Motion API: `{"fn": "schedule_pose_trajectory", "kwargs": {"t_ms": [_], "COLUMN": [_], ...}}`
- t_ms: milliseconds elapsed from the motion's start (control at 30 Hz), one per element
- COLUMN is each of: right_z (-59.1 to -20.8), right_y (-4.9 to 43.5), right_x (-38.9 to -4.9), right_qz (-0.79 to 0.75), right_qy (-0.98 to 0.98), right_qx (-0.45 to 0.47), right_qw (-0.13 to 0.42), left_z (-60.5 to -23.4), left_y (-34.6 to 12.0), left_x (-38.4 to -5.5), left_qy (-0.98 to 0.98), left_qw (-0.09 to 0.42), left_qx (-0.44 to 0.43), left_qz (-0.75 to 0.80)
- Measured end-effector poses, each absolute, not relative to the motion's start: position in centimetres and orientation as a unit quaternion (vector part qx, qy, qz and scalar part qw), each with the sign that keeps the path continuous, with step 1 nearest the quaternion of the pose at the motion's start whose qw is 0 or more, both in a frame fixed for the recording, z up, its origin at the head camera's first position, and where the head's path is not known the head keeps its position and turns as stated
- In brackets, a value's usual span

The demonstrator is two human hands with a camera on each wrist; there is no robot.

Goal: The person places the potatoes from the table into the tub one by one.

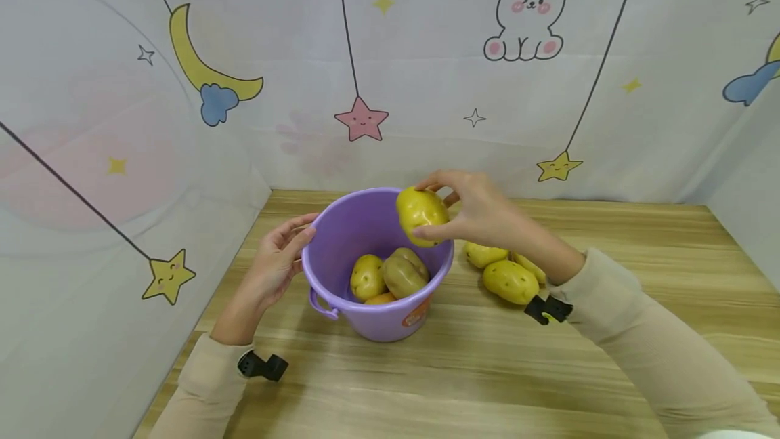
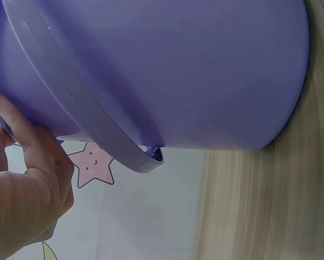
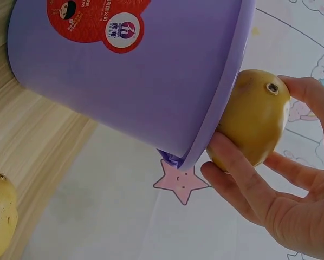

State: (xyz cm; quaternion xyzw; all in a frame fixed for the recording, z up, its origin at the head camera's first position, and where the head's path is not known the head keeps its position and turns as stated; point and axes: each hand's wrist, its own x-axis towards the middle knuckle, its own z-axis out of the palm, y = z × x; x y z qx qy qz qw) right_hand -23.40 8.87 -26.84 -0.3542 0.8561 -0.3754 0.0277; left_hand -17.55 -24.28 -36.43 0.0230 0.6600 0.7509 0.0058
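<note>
A purple bucket [image 1: 390,322] stands upright on the wooden table. My left hand [image 1: 277,259] grips its left rim, thumb at the edge and fingers on the outside. In the left wrist view the same hand [image 2: 29,179] is at the rim, beside the bucket's handle [image 2: 75,89]. My right hand [image 1: 481,208] pinches a yellow potato [image 1: 420,214] over the right side of the bucket's opening. Inside the bucket lie a yellow potato [image 1: 367,278], a greenish-brown lumpy piece [image 1: 405,273] and something orange [image 1: 382,299], mostly hidden.
Right of the bucket, several yellow potatoes [image 1: 510,282] lie on the wooden table [image 1: 487,378], partly behind my right forearm. A white cloth backdrop [image 1: 426,73] with cartoon prints hangs behind and along both sides.
</note>
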Motion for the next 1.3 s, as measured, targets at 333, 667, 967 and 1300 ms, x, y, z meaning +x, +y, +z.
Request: {"fn": "schedule_pose_trajectory", "kwargs": {"t_ms": [333, 667, 967, 1300], "right_z": [-26.4, -26.9, -27.7, -28.1], "right_y": [9.2, 9.7, 10.8, 12.6], "right_x": [-23.3, -23.2, -23.5, -23.9], "right_qz": [-0.391, -0.392, -0.391, -0.360], "right_qy": [0.855, 0.854, 0.859, 0.880], "right_qx": [-0.341, -0.342, -0.331, -0.309], "right_qw": [0.018, 0.015, 0.005, 0.004], "left_z": [-36.3, -36.3, -36.3, -36.3], "left_y": [-24.2, -24.4, -24.5, -24.5], "left_x": [-17.4, -17.2, -17.2, -17.3], "left_qy": [0.659, 0.659, 0.661, 0.658], "left_qw": [0.005, 0.008, 0.009, 0.011], "left_qx": [0.021, 0.024, 0.022, 0.027], "left_qz": [0.752, 0.751, 0.750, 0.752]}}
